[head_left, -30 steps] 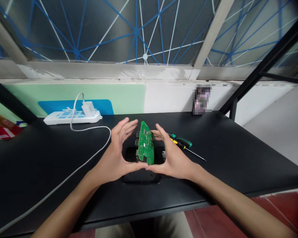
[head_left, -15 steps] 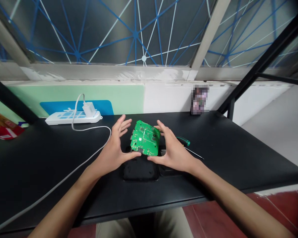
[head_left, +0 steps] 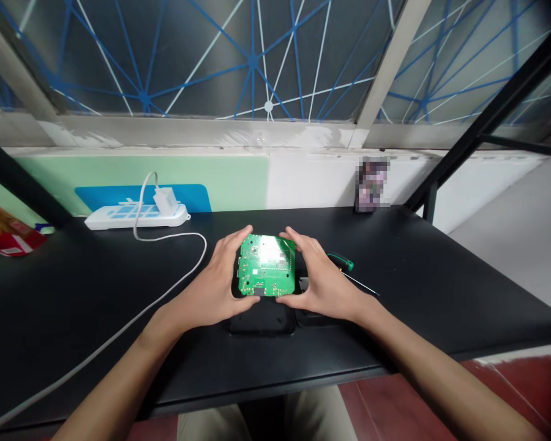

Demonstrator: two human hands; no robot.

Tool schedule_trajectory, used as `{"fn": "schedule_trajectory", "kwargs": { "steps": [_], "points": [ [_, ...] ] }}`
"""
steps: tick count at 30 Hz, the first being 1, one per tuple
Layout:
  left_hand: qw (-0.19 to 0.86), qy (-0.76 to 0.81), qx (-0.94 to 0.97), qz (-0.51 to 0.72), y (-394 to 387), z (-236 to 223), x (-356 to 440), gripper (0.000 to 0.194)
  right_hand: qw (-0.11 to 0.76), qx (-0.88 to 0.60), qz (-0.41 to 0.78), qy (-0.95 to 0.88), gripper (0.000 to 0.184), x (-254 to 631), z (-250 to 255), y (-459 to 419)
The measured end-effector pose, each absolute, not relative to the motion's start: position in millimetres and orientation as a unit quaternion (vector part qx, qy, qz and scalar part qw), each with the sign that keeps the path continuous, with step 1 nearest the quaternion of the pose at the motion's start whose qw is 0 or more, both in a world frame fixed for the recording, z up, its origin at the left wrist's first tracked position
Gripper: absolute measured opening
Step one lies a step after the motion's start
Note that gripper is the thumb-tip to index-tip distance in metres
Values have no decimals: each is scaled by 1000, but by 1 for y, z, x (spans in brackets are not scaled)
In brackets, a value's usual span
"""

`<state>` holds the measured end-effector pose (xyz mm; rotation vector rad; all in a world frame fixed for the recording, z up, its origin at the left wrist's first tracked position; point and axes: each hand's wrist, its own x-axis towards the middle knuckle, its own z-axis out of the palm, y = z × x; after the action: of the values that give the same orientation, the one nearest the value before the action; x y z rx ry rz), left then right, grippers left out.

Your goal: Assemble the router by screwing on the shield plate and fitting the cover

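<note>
A green circuit board point(head_left: 267, 266), shiny with reflected light on its upper part, is held above the desk between my two hands. My left hand point(head_left: 224, 275) grips its left side, thumb along the near edge and fingers behind the far corner. On the opposite side, my right hand point(head_left: 313, 272) grips it the same way, with its thumb at the near edge. Below the board lies a black plastic casing part point(head_left: 261, 323). A second dark casing piece point(head_left: 319, 317) sits beside it, partly hidden by my right hand.
A green-handled screwdriver point(head_left: 341, 261) lies right of my right hand, a metal shaft point(head_left: 360, 283) near it. A white power strip point(head_left: 138, 216) with a plugged-in adapter stands at the back left. Its white cable point(head_left: 165, 298) crosses the desk. A red packet point(head_left: 11, 236) lies far left.
The circuit board has turned from nearly edge-on to showing its flat face towards me. My left hand's fingers have closed in from open onto its left side.
</note>
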<state>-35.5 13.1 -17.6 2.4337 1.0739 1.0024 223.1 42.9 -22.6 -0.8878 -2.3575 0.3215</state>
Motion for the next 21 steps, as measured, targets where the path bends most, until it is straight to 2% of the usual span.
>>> {"fn": "schedule_trajectory", "kwargs": {
  "steps": [13, 21],
  "points": [
    [87, 362, 865, 336, 13, -14, -35, 111, 298, -316, 117, -893, 122, 224, -23, 44],
    [87, 374, 862, 332, 13, -10, -37, 109, 295, -317, 111, -894, 115, 224, -23, 41]
  ]
}}
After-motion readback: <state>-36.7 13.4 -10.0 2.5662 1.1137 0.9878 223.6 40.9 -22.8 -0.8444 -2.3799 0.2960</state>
